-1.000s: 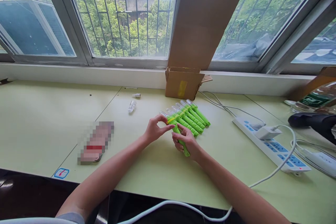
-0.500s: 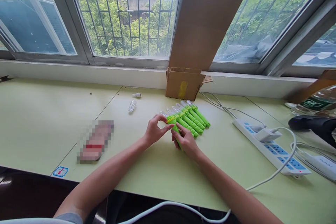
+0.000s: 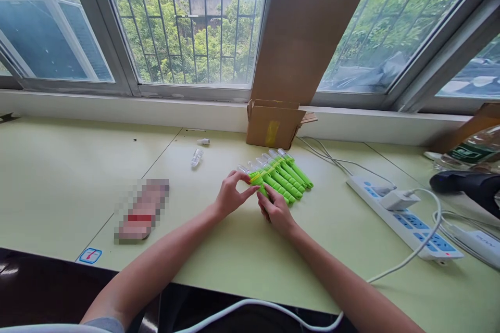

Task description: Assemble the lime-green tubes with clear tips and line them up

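Observation:
A bright green tube with a clear plastic tip is held between my two hands at the left end of a row. My left hand pinches its upper part, near the yellow-green collar, between thumb and fingers. My right hand is closed around the lower part, which the fingers mostly hide. Just right of it, several like green tubes lie side by side on the table, clear tips towards the window. Two small clear or white plastic pieces, a larger one and a smaller one, lie farther back on the left.
A cardboard box stands against the sill, a tall cardboard sheet behind it. A white power strip with cables lies on the right, near a plastic bottle. A pixelated flat object lies left on the pale green table.
My right hand has shifted slightly, its fingers curling more around the tube's lower part, which now shows less. My left hand stays almost in place.

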`<move>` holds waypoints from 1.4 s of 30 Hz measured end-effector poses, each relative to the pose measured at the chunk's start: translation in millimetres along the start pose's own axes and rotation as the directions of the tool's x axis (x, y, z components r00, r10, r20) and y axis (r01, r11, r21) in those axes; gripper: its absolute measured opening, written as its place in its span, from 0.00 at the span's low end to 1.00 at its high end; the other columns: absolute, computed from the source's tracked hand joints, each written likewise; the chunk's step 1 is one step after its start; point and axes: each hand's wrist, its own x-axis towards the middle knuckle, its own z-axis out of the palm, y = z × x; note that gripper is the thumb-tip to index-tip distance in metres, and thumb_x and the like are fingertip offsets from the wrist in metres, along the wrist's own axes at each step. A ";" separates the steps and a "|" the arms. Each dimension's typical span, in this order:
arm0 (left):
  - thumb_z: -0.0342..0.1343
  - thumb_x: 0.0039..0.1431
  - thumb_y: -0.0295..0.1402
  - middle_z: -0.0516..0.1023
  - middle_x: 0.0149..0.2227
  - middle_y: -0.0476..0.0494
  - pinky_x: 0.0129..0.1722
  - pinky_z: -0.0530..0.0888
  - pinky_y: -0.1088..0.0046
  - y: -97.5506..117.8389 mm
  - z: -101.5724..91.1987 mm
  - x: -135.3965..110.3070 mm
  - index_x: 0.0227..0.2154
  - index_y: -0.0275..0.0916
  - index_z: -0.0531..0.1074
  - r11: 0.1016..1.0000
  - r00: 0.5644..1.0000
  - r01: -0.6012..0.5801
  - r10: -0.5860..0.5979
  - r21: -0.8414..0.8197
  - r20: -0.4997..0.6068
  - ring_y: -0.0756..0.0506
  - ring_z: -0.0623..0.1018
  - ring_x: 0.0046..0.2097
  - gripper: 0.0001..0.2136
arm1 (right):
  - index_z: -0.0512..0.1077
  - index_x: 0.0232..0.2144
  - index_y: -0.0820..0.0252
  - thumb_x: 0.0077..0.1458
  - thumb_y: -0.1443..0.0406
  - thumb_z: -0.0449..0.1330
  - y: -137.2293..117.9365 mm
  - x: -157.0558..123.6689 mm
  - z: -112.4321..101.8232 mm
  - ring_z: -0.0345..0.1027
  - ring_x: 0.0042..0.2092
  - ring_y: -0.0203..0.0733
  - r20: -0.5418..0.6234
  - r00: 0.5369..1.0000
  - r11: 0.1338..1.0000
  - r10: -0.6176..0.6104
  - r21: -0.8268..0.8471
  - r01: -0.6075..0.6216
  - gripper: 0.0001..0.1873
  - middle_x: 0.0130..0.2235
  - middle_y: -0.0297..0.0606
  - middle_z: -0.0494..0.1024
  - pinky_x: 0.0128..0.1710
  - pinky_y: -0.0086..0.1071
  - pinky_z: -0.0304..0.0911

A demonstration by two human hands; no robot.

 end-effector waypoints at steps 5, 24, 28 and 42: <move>0.60 0.51 0.38 0.75 0.32 0.46 0.39 0.73 0.66 -1.3 -0.2 0.8 0.32 0.40 0.69 1.000 1.000 -0.009 0.009 0.000 0.007 0.46 0.75 0.38 0.09 | 0.62 0.29 0.56 0.53 0.53 0.55 2.8 1.7 -0.2 0.49 0.14 0.30 0.050 0.999 0.998 0.011 0.064 -0.014 0.14 0.16 0.25 0.61 0.11 0.26 0.46; 0.61 0.50 0.39 0.75 0.31 0.47 0.40 0.72 0.68 -0.8 -0.5 1.7 0.30 0.40 0.70 1.000 1.000 0.003 -0.003 -0.004 -0.013 0.47 0.74 0.38 0.10 | 0.61 0.30 0.58 0.55 0.54 0.54 1.4 -1.2 -0.8 0.51 0.13 0.27 0.156 0.986 0.961 0.065 0.256 -0.104 0.13 0.18 0.25 0.64 0.09 0.22 0.46; 0.61 0.50 0.38 0.75 0.31 0.47 0.41 0.72 0.68 -1.3 -0.8 1.2 0.31 0.39 0.70 1.000 1.000 -0.013 0.013 -0.004 -0.007 0.47 0.74 0.38 0.09 | 0.61 0.31 0.58 0.55 0.55 0.55 2.3 -1.7 1.0 0.49 0.12 0.27 0.167 0.980 0.941 0.107 0.302 -0.154 0.13 0.17 0.24 0.65 0.08 0.21 0.44; 0.62 0.49 0.38 0.75 0.31 0.46 0.39 0.74 0.67 -2.9 1.0 2.2 0.31 0.40 0.71 1.000 0.999 -0.024 0.024 -0.013 -0.031 0.46 0.74 0.38 0.10 | 0.62 0.33 0.58 0.51 0.60 0.58 9.0 0.2 -1.6 0.49 0.11 0.27 0.187 0.980 0.954 0.067 0.277 -0.118 0.11 0.15 0.22 0.64 0.08 0.20 0.44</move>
